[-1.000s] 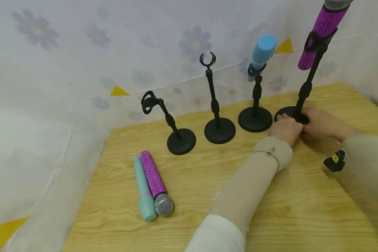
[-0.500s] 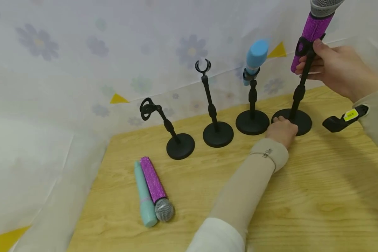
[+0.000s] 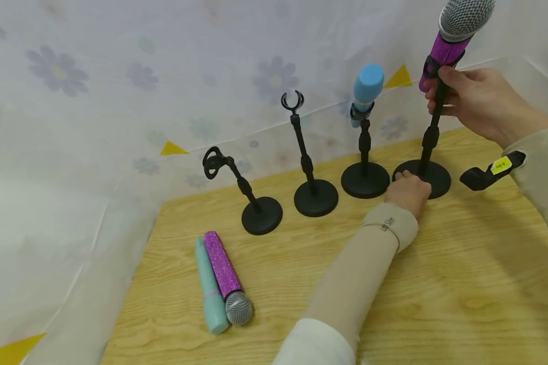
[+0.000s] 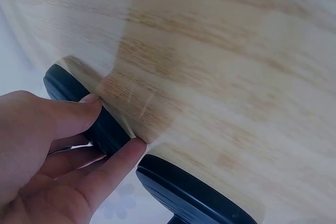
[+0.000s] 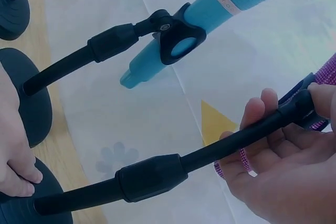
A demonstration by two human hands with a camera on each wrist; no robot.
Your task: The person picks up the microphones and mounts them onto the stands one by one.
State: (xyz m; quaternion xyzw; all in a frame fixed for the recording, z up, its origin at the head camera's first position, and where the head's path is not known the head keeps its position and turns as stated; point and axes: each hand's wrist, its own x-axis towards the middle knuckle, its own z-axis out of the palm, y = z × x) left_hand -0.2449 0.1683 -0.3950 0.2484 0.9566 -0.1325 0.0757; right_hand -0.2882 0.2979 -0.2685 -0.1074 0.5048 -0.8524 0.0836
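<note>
Purple glitter is covering the mounted microphone [image 3: 442, 49], which is sitting tilted in the clip of the tall stand [image 3: 431, 137], its silver mesh head [image 3: 467, 19] pointing up; that stand is standing by the far edge of the worktop [image 3: 301, 274], towards the far right corner. With our right hand [image 3: 488, 104] we are pinching the upper pole just below the clip, the thumb lying on the near side and the fingers curling behind, beside the microphone's tail. With our left hand [image 3: 408, 192] we are gripping the rim of the round base [image 3: 440, 182] between thumb and fingers; some fingertips are hiding behind it in the left wrist view. Just beside that base, to the left, the short stand [image 3: 365, 137] is carrying a blue microphone [image 3: 369, 83], thick end up. Farther left along the far edge, an open-clip stand [image 3: 307, 163] is holding its C-shaped clip upward, and next to it a bent stand [image 3: 245, 186] is leaning its clip leftward. Nearer the left edge, a teal microphone [image 3: 210, 286] and a glittery microphone [image 3: 224, 263] are lying side by side, heads towards the near edge. Beyond the far edge a flowered sheet [image 3: 164, 76] is hanging. We are wearing beige sleeves [image 3: 347, 284].
</note>
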